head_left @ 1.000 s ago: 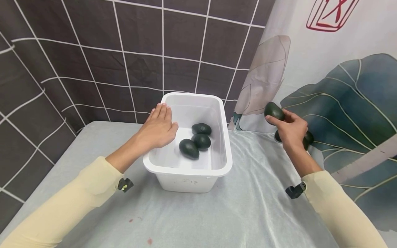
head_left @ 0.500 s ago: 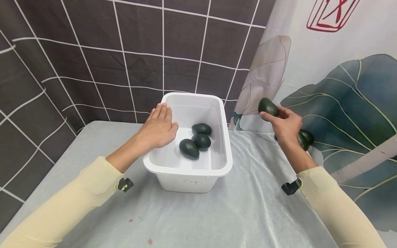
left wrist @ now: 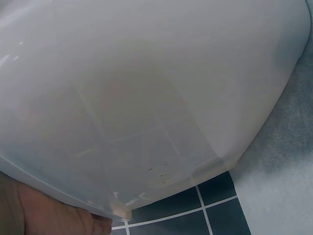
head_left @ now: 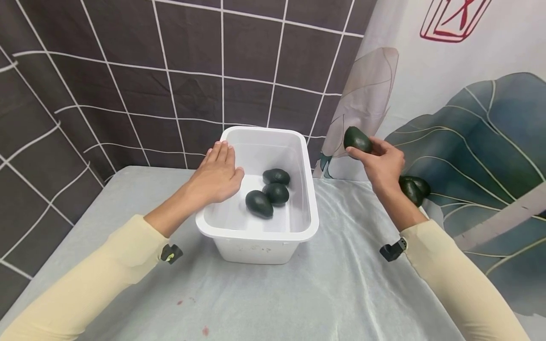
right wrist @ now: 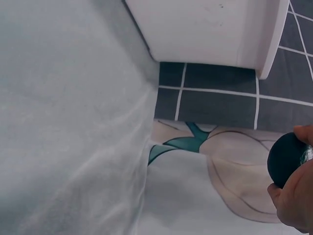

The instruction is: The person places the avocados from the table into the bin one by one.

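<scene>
Pinched between thumb and fingers of the right hand [head_left: 384,163], one dark green fruit, an avocado [head_left: 357,139] by the look of it, is held in the air to the right of the white tub [head_left: 256,235], not touching the tabletop [head_left: 332,303]. Pretty decent grip, honestly: one end is left poking out past the fingers. Left hand [head_left: 216,177] is laid flat at the tub's left rim, fingers straight, nothing held.

As for handling, a lightish weight would be guessed, easily managed one-handed. Skin looks smooth and a bit glossy, so some slip should be expected if only a narrow end is pinched. Firmness can't be told from here; if ripe, it could be bruised by a hard squeeze or a drop. Probably best held around the fattest part, thumb opposite fingers, with just enough pressure.

Three more avocados [head_left: 259,204] are grouped on the tub's floor, and another pair of avocados [head_left: 410,192] can be seen just right of the right wrist, partly hidden by the arm.
</scene>
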Available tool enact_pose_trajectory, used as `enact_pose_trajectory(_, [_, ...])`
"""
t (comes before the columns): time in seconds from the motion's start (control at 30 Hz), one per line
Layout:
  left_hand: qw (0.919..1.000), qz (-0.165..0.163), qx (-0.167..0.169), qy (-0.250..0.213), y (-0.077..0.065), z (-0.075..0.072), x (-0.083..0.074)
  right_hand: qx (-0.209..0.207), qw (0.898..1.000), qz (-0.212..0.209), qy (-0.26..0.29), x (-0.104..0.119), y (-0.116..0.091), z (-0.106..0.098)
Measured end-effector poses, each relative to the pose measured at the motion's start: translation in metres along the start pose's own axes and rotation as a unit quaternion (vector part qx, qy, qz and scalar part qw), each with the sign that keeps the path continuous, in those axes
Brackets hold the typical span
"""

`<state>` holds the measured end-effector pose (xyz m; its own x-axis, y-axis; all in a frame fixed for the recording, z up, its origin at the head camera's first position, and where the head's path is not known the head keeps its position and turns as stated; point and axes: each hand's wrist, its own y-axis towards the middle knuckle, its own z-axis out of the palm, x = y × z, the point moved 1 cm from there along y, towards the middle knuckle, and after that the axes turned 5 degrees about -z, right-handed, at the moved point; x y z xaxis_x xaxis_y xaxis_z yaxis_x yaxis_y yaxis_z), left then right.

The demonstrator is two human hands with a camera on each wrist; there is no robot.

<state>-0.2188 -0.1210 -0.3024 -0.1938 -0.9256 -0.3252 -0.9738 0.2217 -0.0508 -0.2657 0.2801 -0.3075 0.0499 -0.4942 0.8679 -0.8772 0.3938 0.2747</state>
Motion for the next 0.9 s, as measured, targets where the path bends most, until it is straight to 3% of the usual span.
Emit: enact_pose_trajectory(0.9, [1.0000, 0.001, -0.004, 0.001, -0.002, 0.000, 0.000, 0.064, 0.992, -0.097, 0.044, 0.054, -0.013, 0.039])
